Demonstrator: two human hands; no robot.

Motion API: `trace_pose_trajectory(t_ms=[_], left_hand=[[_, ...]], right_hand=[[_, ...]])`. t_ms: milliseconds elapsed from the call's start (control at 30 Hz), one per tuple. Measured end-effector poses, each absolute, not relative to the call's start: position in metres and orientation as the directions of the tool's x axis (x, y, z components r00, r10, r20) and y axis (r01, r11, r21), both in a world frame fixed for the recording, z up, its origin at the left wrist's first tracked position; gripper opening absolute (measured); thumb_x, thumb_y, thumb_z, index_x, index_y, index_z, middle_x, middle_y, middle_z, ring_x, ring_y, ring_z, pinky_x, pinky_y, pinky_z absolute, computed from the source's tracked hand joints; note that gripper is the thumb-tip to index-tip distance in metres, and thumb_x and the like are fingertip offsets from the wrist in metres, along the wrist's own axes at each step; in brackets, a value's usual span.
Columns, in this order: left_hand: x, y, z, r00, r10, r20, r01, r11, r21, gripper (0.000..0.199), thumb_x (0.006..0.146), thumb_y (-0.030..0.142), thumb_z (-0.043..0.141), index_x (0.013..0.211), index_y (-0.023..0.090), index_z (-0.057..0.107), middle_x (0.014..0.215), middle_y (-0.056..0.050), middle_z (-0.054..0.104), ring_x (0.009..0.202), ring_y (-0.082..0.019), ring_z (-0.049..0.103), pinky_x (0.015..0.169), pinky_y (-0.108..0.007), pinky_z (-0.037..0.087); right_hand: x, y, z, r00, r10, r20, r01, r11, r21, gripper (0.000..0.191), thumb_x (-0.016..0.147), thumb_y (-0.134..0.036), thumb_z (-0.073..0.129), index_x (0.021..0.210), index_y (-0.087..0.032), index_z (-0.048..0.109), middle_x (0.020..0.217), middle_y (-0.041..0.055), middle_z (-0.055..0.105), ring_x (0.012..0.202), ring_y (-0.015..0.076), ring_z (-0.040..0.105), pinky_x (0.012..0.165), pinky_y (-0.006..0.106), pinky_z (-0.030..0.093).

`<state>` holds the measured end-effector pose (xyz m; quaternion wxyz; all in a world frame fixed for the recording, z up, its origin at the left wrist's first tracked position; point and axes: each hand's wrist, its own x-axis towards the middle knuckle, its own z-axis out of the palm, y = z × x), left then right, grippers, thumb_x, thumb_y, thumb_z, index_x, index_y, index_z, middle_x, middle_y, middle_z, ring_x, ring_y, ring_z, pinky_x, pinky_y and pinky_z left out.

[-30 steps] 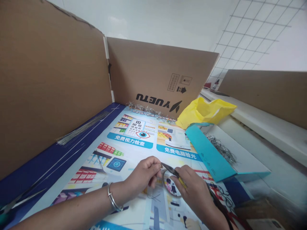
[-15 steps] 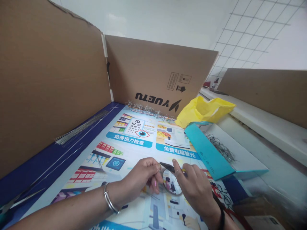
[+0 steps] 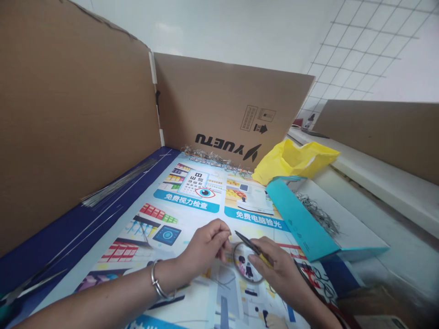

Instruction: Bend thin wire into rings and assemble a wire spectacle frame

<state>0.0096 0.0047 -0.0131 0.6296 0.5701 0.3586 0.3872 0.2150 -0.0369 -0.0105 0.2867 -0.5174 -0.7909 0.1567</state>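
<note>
My left hand (image 3: 207, 242) is closed, thumb against the bent fingers. Whatever it pinches is too small to make out; a faint thin wire (image 3: 223, 279) shows just below it. My right hand (image 3: 279, 265) grips pliers (image 3: 249, 242) with dark jaws and a yellow handle. Their tip points up and left, a short way from my left fingertips. Under both hands lies a printed poster (image 3: 192, 224); a round dark-rimmed shape shows below the pliers. Near my right hand stands a turquoise box (image 3: 303, 224) with a tangle of bent wire pieces (image 3: 317, 212) in it.
Cardboard panels (image 3: 219, 100) wall off the left and back. A bundle of straight wires (image 3: 118, 183) lies at left, with scissors (image 3: 25, 290) at lower left. Wire scraps (image 3: 216, 159) line the back edge. A yellow bag (image 3: 298, 157) sits behind the box.
The pliers have drawn back from my left fingertips, leaving a small gap. My right hand has turned, showing more of the yellow handle. The left hand remains closed.
</note>
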Motion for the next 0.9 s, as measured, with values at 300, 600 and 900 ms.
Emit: trace_pose_trajectory(t_ms=[300, 600, 900], left_hand=[[0.007, 0.003, -0.012, 0.445, 0.891, 0.085, 0.049, -0.119, 0.992, 0.018, 0.088, 0.03, 0.044, 0.077, 0.018, 0.052, 0.067, 0.002, 0.058, 0.051, -0.009, 0.052, 0.054, -0.021, 0.042], [0.008, 0.004, -0.017, 0.467, 0.882, 0.068, 0.081, -0.118, 0.99, 0.018, 0.089, 0.03, 0.043, 0.079, 0.018, 0.052, 0.068, 0.003, 0.057, 0.05, -0.009, 0.052, 0.052, -0.02, 0.041], [0.008, 0.003, -0.019, 0.482, 0.874, 0.064, 0.078, -0.116, 0.99, 0.018, 0.089, 0.032, 0.043, 0.081, 0.018, 0.052, 0.068, 0.004, 0.056, 0.05, -0.008, 0.052, 0.052, -0.02, 0.042]], right_hand=[[0.211, -0.04, 0.0, -0.319, 0.948, -0.02, 0.48, 0.143, -0.865, 0.034, 0.085, -0.05, 0.052, 0.087, -0.019, 0.068, 0.078, 0.0014, 0.064, 0.072, 0.0161, 0.057, 0.063, 0.025, 0.045], [0.209, -0.041, 0.003, -0.348, 0.934, -0.076, 0.466, 0.102, -0.879, 0.039, 0.083, -0.055, 0.051, 0.083, -0.019, 0.065, 0.067, -0.0019, 0.053, 0.064, 0.013, 0.046, 0.057, 0.023, 0.036], [0.21, -0.038, -0.001, -0.359, 0.928, -0.101, 0.462, 0.082, -0.883, 0.04, 0.084, -0.054, 0.05, 0.08, -0.016, 0.063, 0.068, -0.0012, 0.052, 0.065, 0.0125, 0.044, 0.058, 0.022, 0.033]])
